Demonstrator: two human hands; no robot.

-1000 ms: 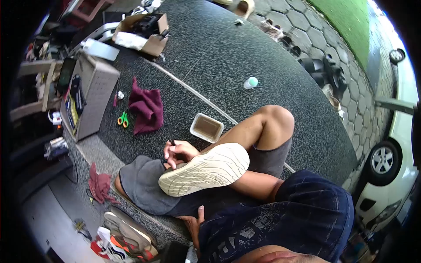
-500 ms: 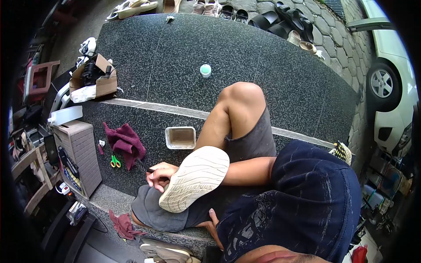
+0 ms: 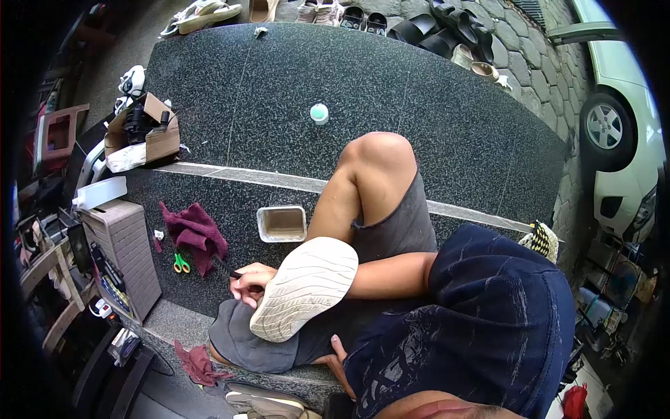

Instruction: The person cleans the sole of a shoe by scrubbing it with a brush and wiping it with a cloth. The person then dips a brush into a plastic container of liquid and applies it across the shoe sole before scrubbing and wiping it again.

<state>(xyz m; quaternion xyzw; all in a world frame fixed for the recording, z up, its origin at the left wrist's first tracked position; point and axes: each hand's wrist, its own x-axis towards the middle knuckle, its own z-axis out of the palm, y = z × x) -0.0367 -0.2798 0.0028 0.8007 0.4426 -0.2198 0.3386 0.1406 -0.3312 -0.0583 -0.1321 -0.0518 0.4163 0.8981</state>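
Note:
A pale shoe sole [image 3: 305,288] with wavy grooves faces up over my lap and covers part of my right forearm. Past its left edge, my right hand [image 3: 252,283] curls its fingers around a slim black handle [image 3: 227,270]; the handle's far end lies by a maroon cloth [image 3: 197,234], and its kind is unclear. What supports the shoe is hidden. My left hand [image 3: 338,362] rests on my grey-clad thigh below the sole, thumb apart, most fingers hidden. Beyond the sole stands a clear plastic tub [image 3: 282,237] of brownish liquid.
Green-and-orange scissors [image 3: 181,263] lie beside the cloth. A white-and-green container [image 3: 319,114] stands on the upper dark step. At left are a cardboard box [image 3: 162,143], a white bottle [image 3: 102,192] and a woven drawer unit [image 3: 124,258]. A second maroon cloth [image 3: 199,363] lies below. Shoes line the far edge.
The whole view has shifted slightly left. My right hand and the sole have barely moved, the sole dipping a little. My left hand stays on the thigh.

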